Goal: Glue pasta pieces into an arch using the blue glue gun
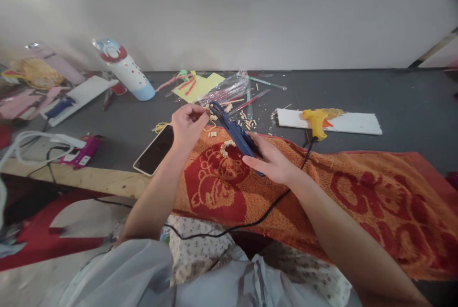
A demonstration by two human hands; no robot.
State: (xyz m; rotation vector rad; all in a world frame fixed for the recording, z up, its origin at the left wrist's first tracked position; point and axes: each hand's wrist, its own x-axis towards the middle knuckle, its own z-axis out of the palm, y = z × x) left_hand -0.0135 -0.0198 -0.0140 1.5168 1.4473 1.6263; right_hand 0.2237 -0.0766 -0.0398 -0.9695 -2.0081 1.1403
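Observation:
My right hand (268,157) is wrapped round the lower part of a dark blue tool (234,133), whose narrow tip points up and left. Close to that tip, my left hand (189,123) has its thumb and fingers pinched together; what they hold is too small to make out. Under both hands lies an orange and red towel (214,192). A small curved piece of pale beads (226,147) rests on the towel below the tool. Small pale pieces (246,121) are scattered on the dark table just behind the towel.
A phone (153,152) lies left of my left hand. Farther left are a patterned bottle (125,68) and a purple socket box (82,150). Yellow paper (200,86) and clear plastic (229,88) lie behind. A yellow glue gun (317,121) sits on a white strip (361,123), its cord crossing the towel.

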